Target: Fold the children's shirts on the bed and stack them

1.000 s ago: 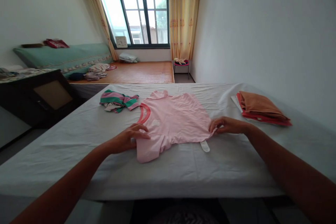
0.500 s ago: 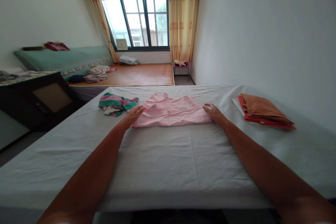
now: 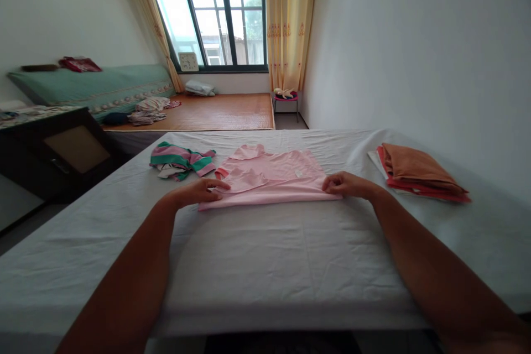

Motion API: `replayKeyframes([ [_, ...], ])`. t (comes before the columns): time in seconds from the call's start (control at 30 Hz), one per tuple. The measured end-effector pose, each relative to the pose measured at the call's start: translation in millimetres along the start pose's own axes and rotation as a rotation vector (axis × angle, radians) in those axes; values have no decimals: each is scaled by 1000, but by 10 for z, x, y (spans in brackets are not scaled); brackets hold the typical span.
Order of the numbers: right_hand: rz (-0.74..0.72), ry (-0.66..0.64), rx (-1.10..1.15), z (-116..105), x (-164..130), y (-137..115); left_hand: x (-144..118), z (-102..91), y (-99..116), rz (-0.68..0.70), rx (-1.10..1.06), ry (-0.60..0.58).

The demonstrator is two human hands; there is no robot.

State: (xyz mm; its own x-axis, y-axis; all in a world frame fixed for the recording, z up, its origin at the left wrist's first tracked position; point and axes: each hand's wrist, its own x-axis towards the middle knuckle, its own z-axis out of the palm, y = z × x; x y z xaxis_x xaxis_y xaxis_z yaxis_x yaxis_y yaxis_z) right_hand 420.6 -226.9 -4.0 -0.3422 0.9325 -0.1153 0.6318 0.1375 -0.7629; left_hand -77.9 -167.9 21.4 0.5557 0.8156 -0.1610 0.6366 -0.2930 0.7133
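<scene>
A pink shirt [image 3: 274,176] lies folded lengthwise on the white sheet of the bed [image 3: 265,254], its near edge a straight fold. My left hand [image 3: 199,191] pinches the shirt's left end near the folded sleeve. My right hand [image 3: 346,184] grips the right end of the same near edge. Both arms stretch forward over the bed.
A striped green and pink garment [image 3: 180,159] lies crumpled left of the shirt. A folded stack of orange and red cloth [image 3: 415,171] sits at the right by the wall. A dark cabinet [image 3: 53,149] stands at the left, a second bed [image 3: 207,110] and window beyond.
The near half of the pink shirt was folded away over the far half. Both hands then pulled the folded shirt slightly back toward me and now hold its near edge.
</scene>
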Motion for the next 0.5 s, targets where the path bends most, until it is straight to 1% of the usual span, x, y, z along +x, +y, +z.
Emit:
replayKeyframes([
  [0.03,22,34,-62,-22,-22,-12,9,-1,0,-9,53,39],
  [0.07,39,110,-153,-26,-33,-38,30,16,12,-8,127,111],
  [0.13,28,344,-368,43,-14,-136,107,116,79,44,302,318],
  [0.17,-14,447,-454,123,13,-205,158,199,133,96,377,414],
  [0.2,-79,497,-509,230,50,-280,211,301,195,157,434,472],
  [0.23,-165,487,-536,358,91,-355,264,416,260,220,474,479],
  [0.27,-263,403,-541,496,132,-423,312,535,322,279,499,437],
  [0.3,-354,282,-542,632,169,-478,352,651,374,329,520,360],
  [0.33,-411,170,-548,752,198,-514,382,755,410,361,539,273],
  [0.37,-432,83,-556,846,219,-529,403,841,429,369,558,196],
  [0.4,-417,33,-569,909,232,-522,415,905,429,355,577,138],
  [0.43,-376,17,-585,937,238,-494,419,945,412,325,595,101],
  [0.5,-265,40,-620,902,242,-389,414,955,342,235,635,89],
])
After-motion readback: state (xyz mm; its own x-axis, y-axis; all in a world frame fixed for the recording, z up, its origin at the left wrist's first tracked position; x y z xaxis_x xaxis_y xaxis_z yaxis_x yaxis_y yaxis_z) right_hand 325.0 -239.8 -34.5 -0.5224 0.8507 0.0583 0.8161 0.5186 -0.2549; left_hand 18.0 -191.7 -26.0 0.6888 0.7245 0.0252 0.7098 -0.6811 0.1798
